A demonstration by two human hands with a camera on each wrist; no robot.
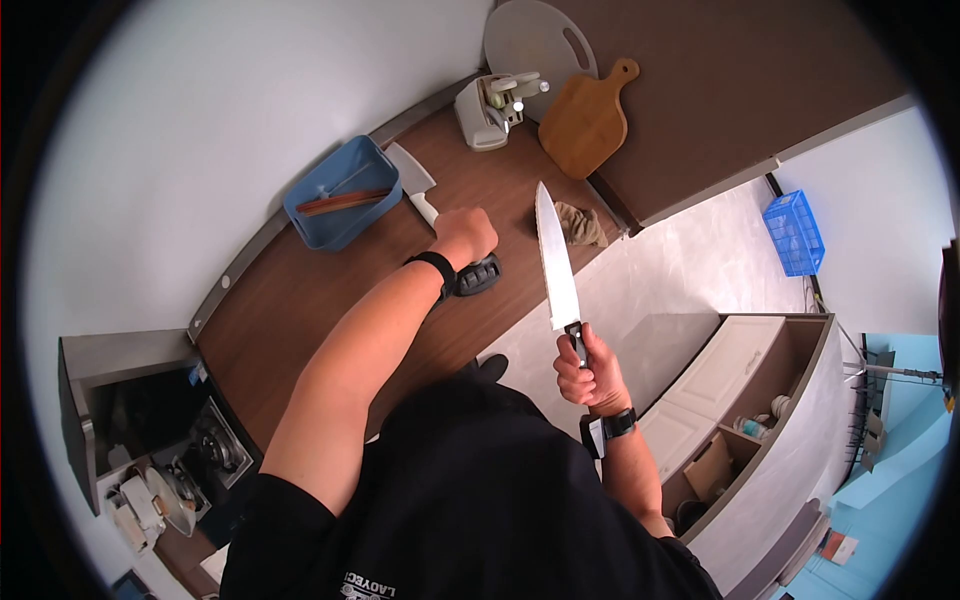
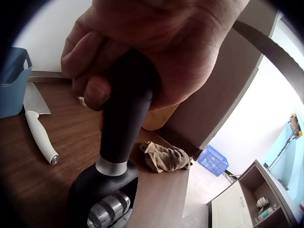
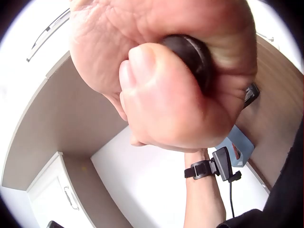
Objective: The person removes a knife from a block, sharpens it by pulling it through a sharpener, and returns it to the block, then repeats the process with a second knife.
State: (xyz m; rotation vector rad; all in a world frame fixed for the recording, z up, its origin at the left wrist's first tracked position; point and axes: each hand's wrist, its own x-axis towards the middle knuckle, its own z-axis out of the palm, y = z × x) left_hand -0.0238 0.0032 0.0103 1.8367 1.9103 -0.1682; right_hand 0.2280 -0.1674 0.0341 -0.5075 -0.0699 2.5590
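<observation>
My left hand (image 1: 467, 235) grips the upright black handle of a knife sharpener (image 2: 118, 130), its fingers wrapped round it. The sharpener's base, with metal-coloured rollers in its slots, stands on the brown counter (image 1: 330, 300). To the right, my right hand (image 1: 592, 372) holds a large kitchen knife (image 1: 558, 262) by its black handle, blade pointing away from me. In the right wrist view only the end of the knife handle (image 3: 192, 59) shows from the fist; the blade is hidden there. A white-handled cleaver (image 1: 413, 172) lies beyond the left hand.
A blue bin (image 1: 350, 232) with chopsticks (image 1: 345, 202) stands by the wall. Farther back are a light utensil holder (image 1: 485, 128), a wooden cutting board (image 1: 583, 125) and a grey board (image 1: 520, 40). A crumpled brown cloth (image 1: 582, 226) lies near the counter edge. A blue crate (image 1: 795, 235) sits on the floor.
</observation>
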